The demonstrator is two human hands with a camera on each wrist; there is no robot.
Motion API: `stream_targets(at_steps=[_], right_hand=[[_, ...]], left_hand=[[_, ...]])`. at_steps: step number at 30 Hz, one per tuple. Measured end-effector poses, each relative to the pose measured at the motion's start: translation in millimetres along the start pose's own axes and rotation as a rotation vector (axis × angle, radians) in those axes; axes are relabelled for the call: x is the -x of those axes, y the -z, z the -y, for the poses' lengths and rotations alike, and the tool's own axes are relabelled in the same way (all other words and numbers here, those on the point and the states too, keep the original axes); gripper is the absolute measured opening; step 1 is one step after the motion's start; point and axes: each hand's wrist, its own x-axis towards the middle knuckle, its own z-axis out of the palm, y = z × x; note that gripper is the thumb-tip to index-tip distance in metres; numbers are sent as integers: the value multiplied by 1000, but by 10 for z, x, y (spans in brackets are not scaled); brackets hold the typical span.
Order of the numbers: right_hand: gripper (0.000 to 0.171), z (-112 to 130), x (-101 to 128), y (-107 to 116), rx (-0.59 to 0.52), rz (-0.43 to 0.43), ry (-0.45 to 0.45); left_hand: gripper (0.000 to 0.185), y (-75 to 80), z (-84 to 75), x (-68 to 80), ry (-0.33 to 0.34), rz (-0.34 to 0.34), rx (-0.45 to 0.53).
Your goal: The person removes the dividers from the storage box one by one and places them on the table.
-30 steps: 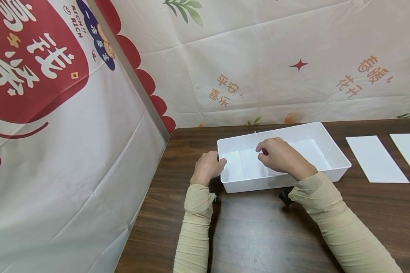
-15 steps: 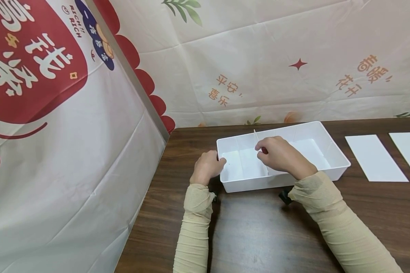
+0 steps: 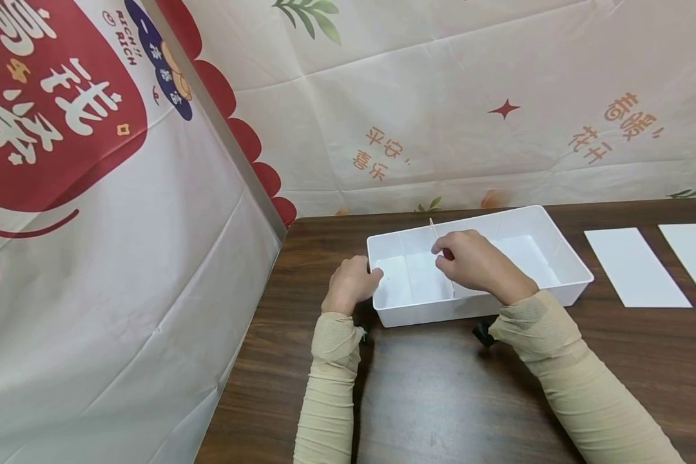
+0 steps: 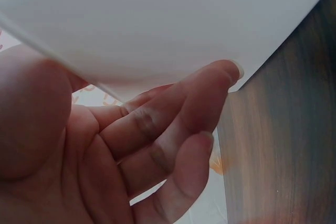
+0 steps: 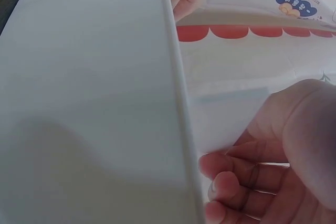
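The thin white divider panel stands on edge inside the white plastic tray, in the tray's left half, and over the last second it has hardly moved: it has crept a touch up and to the left along with the whole view, so I judge that my head shifted and the panel itself is no deeper than it was. I read that as the panel not being seated yet, its far tip poking just above the far rim. Its long axis runs across the tray's short width, from the near wall by my wrist to the far wall, leaning slightly left as it goes away from me, and it stands upright with its thin edge up. My right hand is curled over it, fingertips pinching the top edge near the far end, as before. My left hand has stayed put, closed round the tray's left end wall with the thumb at the rim and the fingers under the outside. The tray sits on the dark wooden table, with two flat white sheets lying well apart to its right.
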Motion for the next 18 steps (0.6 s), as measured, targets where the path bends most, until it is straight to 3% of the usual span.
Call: stream_targets(at_steps=[18], right_hand=[[26,34,14,32,-29,-28,-4]], left_hand=[[27,-8,10,-7,-5,-6,-2]])
